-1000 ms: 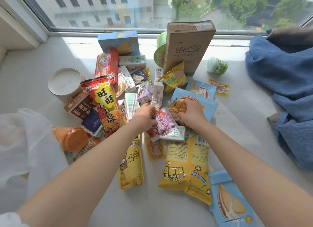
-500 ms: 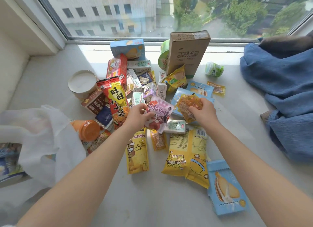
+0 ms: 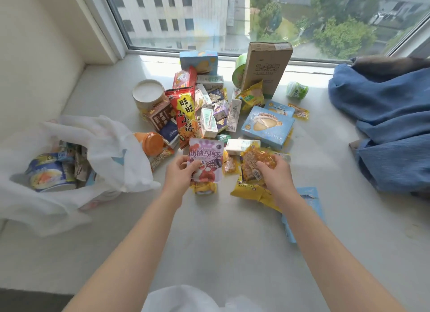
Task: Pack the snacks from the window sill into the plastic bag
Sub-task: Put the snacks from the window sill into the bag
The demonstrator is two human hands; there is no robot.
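Hiding beneath forearm: blue packet (image 3: 311, 200).

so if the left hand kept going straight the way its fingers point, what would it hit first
Probably the red snack bag, which lies just beyond the purple pouch that the left hand grips. The fingers point up and slightly right toward the pile, but depth is unclear, so the hand might pass above it.

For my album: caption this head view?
Left hand grips purple pouch, right hand orange packet, beside white plastic bag.

Left hand (image 3: 180, 175), right hand (image 3: 274, 174) gripping.
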